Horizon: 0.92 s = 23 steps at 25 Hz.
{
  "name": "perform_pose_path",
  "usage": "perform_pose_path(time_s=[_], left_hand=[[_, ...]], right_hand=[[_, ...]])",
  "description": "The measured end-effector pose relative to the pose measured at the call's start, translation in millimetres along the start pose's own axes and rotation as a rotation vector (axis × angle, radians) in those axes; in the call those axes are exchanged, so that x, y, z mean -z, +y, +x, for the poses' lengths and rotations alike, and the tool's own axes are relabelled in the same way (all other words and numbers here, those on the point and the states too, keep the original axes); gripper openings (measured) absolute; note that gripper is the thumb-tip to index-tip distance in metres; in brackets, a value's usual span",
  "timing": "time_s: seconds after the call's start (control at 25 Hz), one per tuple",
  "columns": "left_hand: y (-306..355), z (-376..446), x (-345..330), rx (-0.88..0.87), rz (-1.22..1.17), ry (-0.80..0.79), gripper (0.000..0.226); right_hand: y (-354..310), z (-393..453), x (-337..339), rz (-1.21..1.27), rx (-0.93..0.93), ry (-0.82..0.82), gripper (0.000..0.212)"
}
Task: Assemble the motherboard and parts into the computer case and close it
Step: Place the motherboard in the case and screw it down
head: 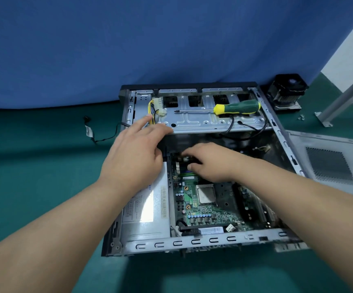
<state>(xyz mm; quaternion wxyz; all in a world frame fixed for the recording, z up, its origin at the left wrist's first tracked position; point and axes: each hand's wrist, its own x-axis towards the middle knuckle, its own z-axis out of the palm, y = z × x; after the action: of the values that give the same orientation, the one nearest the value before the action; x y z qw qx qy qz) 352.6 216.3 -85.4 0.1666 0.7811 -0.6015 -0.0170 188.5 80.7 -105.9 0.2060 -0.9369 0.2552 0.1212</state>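
The open grey computer case (pixel 192 243) lies flat on the green table. Inside it sits the green motherboard (pixel 205 210) with a bare CPU (pixel 205 193) at its middle, and a silver power supply (pixel 148 210) fills the left side. My left hand (pixel 136 151) reaches over the case's left part with fingers straight, its tips at the drive cage (pixel 203 123) near the yellow-and-black power cables (pixel 153 112). My right hand (pixel 209 160) is down at the motherboard's far end, fingers curled on a small dark connector (pixel 187 159).
A green-and-yellow screwdriver (pixel 234 108) lies on the drive cage. The CPU cooler fan (pixel 287 92) stands behind the case at the right, with small screws (pixel 301 117) beside it. The case side panel (pixel 329 163) lies at the right. A loose black cable (pixel 99 134) lies at the left.
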Motion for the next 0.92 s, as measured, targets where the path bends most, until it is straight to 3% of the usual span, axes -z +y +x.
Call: perform_pose_path(time_s=[0.12, 0.2, 0.32, 0.44, 0.56, 0.8, 0.92], left_hand=[[6.1, -1.6, 4.5, 0.019, 0.033, -0.034, 0.059], [8.3, -2.4, 5.2, 0.027, 0.054, -0.055, 0.059], [8.5, -1.5, 5.0, 0.031, 0.086, -0.079, 0.058], [7.3, -2.2, 3.2, 0.044, 0.088, -0.079, 0.058], [8.1, -2.7, 2.0, 0.052, 0.055, -0.057, 0.056], [8.0, -5.0, 2.0, 0.070, -0.030, -0.020, 0.064], [8.0, -5.8, 0.3, 0.081, -0.057, 0.001, 0.056]], right_hand=[[-8.4, -40.1, 33.5, 0.128, 0.106, 0.141, 0.026], [-2.6, -47.9, 57.4, 0.125, 0.109, 0.367, 0.023], [24.7, -34.8, 83.6, 0.044, -0.075, 0.604, 0.029], [50.9, -14.5, 82.5, -0.122, -0.320, 0.451, 0.043], [59.8, -5.2, 72.7, -0.088, -0.358, 0.449, 0.037], [58.2, -27.7, 62.4, -0.056, -0.208, 0.670, 0.032], [47.8, -46.6, 54.3, -0.078, -0.004, 0.640, 0.031]])
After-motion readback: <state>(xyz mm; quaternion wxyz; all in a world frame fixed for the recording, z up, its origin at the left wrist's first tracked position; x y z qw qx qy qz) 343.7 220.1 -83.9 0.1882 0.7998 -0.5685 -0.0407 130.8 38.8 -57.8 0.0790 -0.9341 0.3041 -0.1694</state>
